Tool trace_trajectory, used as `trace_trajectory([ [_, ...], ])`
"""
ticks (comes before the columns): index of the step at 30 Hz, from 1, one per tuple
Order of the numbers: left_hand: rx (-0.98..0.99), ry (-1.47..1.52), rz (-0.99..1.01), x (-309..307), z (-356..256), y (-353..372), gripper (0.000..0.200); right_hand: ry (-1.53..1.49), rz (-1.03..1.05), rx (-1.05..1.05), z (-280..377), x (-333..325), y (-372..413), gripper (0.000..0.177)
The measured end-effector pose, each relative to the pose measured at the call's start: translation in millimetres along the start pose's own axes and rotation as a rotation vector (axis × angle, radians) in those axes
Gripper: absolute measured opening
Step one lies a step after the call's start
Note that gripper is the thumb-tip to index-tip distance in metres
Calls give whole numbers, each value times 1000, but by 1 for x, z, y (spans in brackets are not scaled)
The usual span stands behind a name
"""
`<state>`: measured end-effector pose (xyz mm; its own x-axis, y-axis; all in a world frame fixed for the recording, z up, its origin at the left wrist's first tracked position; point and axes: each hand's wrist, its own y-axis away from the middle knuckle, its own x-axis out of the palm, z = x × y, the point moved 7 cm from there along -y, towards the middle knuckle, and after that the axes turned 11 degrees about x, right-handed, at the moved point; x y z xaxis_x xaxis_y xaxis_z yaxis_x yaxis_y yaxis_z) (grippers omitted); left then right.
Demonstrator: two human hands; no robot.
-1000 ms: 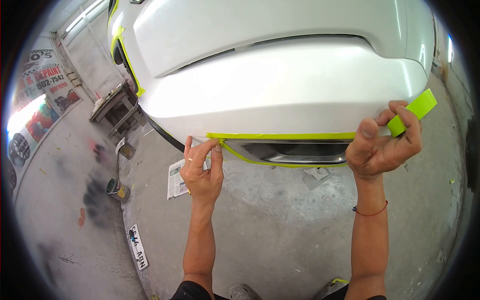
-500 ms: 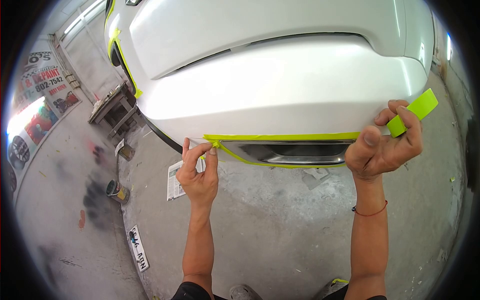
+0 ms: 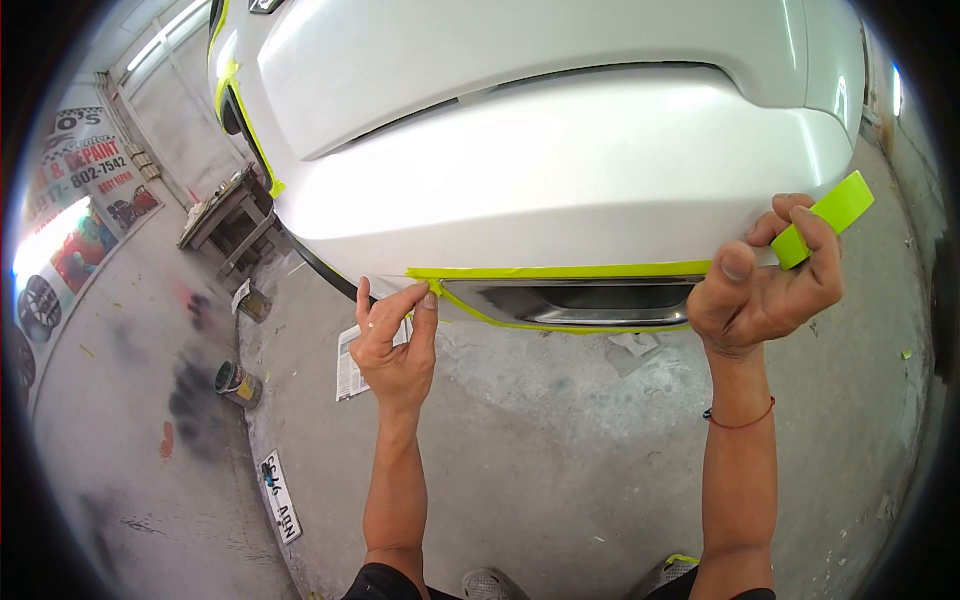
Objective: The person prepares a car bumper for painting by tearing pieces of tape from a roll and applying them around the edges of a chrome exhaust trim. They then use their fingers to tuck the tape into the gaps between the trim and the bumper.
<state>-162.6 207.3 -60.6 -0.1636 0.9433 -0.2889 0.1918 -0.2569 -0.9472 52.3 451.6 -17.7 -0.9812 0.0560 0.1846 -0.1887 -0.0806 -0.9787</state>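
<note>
Bright yellow-green masking tape (image 3: 570,273) runs along the upper edge of a dark, glossy trim recess (image 3: 610,298) in a white car bumper (image 3: 560,235). More of this tape borders the recess's left end and lower edge. At the left corner, my left hand (image 3: 395,345) pinches the tape end between thumb and index finger, its other fingers partly raised. My right hand (image 3: 770,290) holds a roll of the same masking tape (image 3: 828,218) in its fingers, near the right end of the recess. The hand hides that end of the strip.
A dark bench (image 3: 235,215) stands by the left wall, with a can (image 3: 240,384) and a licence plate (image 3: 280,497) lower down. Newspaper (image 3: 355,370) lies on the concrete floor under the bumper. My shoes (image 3: 490,584) show at the bottom edge.
My right hand and the tape roll have shifted very slightly up and left. My left hand keeps its pinch at the corner, with its index finger a little straighter.
</note>
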Motion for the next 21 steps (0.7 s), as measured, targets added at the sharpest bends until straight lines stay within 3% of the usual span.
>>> trace_trajectory([
  [21,-11,15,3,3,4,1,14,7,-3,-10,1,1,-1,41],
])
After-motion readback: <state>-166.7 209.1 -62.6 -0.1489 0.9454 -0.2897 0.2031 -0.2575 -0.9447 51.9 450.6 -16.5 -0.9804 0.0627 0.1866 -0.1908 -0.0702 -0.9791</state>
